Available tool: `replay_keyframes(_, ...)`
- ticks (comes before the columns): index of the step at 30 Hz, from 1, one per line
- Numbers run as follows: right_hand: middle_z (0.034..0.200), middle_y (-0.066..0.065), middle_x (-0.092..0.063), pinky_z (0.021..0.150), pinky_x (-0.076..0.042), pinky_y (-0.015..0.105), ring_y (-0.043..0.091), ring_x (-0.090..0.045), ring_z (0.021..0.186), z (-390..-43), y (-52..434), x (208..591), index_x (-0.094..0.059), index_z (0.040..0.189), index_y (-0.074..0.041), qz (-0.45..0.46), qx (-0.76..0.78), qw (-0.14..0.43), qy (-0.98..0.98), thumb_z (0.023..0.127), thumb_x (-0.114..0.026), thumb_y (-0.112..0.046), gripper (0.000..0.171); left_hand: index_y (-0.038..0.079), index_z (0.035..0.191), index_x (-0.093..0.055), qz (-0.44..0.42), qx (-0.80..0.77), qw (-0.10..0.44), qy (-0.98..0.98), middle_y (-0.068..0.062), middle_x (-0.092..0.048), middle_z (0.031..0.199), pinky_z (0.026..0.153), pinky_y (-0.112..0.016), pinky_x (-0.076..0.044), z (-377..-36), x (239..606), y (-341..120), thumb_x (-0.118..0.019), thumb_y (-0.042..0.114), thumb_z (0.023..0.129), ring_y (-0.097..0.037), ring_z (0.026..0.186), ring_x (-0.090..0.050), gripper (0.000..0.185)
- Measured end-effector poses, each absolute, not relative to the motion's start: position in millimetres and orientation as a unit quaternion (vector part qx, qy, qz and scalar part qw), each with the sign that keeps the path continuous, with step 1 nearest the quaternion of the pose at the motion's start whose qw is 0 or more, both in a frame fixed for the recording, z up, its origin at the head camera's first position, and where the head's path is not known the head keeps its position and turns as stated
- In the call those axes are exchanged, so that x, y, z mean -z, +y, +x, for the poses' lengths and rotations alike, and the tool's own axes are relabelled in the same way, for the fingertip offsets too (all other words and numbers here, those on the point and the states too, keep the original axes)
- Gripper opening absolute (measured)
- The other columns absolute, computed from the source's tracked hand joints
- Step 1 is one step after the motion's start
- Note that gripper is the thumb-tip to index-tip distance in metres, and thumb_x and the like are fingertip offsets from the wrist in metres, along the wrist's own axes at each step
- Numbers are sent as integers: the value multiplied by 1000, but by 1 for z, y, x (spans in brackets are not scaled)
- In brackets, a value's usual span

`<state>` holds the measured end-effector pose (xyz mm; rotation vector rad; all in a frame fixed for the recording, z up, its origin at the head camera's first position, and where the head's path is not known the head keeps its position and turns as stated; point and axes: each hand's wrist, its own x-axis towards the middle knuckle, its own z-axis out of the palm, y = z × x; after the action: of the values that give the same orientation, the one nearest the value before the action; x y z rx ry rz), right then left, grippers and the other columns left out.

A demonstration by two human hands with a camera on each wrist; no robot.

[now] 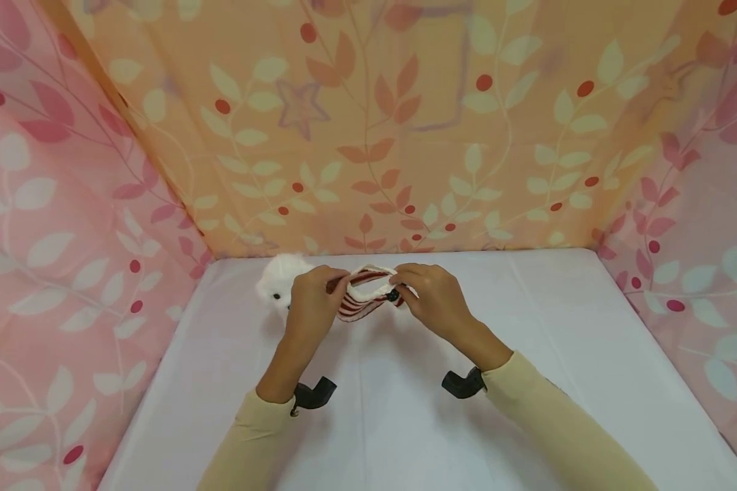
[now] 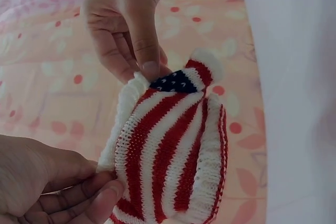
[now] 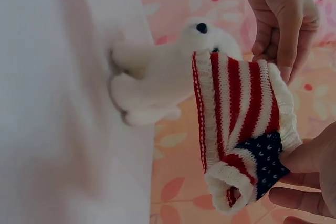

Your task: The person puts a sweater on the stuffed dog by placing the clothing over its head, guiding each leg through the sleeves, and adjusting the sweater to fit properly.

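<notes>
A small knitted garment [image 1: 361, 294] with red and white stripes and a navy dotted patch [image 2: 175, 82] is stretched between both hands above the white table [image 1: 405, 423]. My left hand [image 1: 334, 283] pinches its white ribbed edge on the left; the same hand sits at the bottom left of the left wrist view [image 2: 100, 192]. My right hand [image 1: 399, 283] pinches the edge by the navy patch [image 3: 265, 156]. A white plush toy [image 1: 276, 279] lies on the table just behind my left hand, its black nose [image 3: 201, 27] showing.
Leaf-patterned fabric walls close in the table: pink on the left [image 1: 55, 273] and right [image 1: 700, 273], orange at the back [image 1: 393, 136]. Black camera mounts [image 1: 313, 394] sit on both wrists.
</notes>
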<state>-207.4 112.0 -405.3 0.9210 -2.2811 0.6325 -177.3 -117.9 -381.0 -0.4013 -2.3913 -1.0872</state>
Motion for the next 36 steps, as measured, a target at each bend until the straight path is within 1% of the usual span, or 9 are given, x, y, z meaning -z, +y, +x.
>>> replay_keyframes(4, 107, 8, -76, 85, -57, 41, 24, -72, 98, -210, 103, 390, -80, 98, -9, 362, -241, 308, -846, 83, -84, -7, 16, -2, 98, -78, -144, 407, 251, -866, -11, -73, 86, 65, -34, -58, -175, 366, -128, -74, 0, 90, -19, 73, -69, 8)
replay_keyframes(7, 106, 7, -76, 82, -58, 39, 23, -72, 96, -213, 95, 380, -79, 97, -9, 373, -246, 312, -838, 83, -83, -4, 15, -2, 99, -78, -140, 413, 262, -861, -12, -74, 89, 66, -34, -58, -176, 357, -138, -75, 0, 90, -20, 74, -70, 10)
replay_keyframes(11, 106, 7, -76, 81, -58, 37, 22, -72, 98, -220, 82, 368, -79, 98, -9, 386, -255, 309, -831, 84, -81, -2, 15, -2, 100, -79, -124, 416, 278, -857, -12, -75, 91, 66, -23, -56, -178, 350, -153, -75, 1, 90, -21, 75, -71, 11)
replay_keyframes(14, 108, 7, -76, 90, -56, 39, 22, -71, 104, -223, 72, 360, -79, 100, -8, 395, -256, 305, -828, 85, -80, -2, 16, 0, 100, -79, -111, 416, 292, -854, -12, -75, 90, 65, -14, -51, -177, 344, -163, -75, 2, 90, -21, 74, -71, 11)
replay_keyframes(17, 109, 6, -76, 94, -54, 40, 22, -70, 105, -226, 62, 352, -79, 101, -9, 403, -253, 305, -825, 86, -79, -2, 16, 0, 100, -79, -103, 419, 304, -849, -12, -76, 91, 66, -10, -50, -176, 338, -172, -76, 3, 90, -21, 74, -71, 11)
replay_keyframes(23, 104, 3, -76, 82, -57, 33, 18, -71, 91, -237, 40, 342, -79, 101, -10, 415, -255, 301, -820, 88, -78, -4, 15, -2, 99, -79, -80, 423, 319, -844, -14, -76, 93, 67, -10, -49, -179, 328, -192, -75, 5, 91, -23, 75, -71, 12)
replay_keyframes(25, 104, 2, -76, 79, -57, 30, 16, -71, 90, -242, 32, 340, -79, 101, -10, 418, -260, 295, -819, 88, -77, -4, 14, -2, 100, -79, -65, 421, 324, -844, -14, -76, 94, 67, -10, -48, -182, 326, -198, -75, 7, 92, -24, 76, -71, 12)
replay_keyframes(31, 104, 1, -76, 81, -57, 29, 14, -71, 96, -255, 12, 340, -80, 99, -11, 430, -270, 281, -814, 90, -76, -5, 12, 0, 104, -79, -22, 412, 326, -851, -14, -76, 96, 66, -11, -48, -189, 326, -216, -74, 10, 93, -23, 77, -71, 15)
replay_keyframes(36, 105, 0, -75, 82, -55, 26, 13, -69, 95, -262, -3, 338, -78, 101, -11, 433, -267, 257, -822, 92, -73, -6, 11, 2, 102, -80, -7, 393, 336, -856, -13, -77, 93, 64, -10, -47, -194, 330, -228, -74, 9, 93, -20, 73, -70, 13)
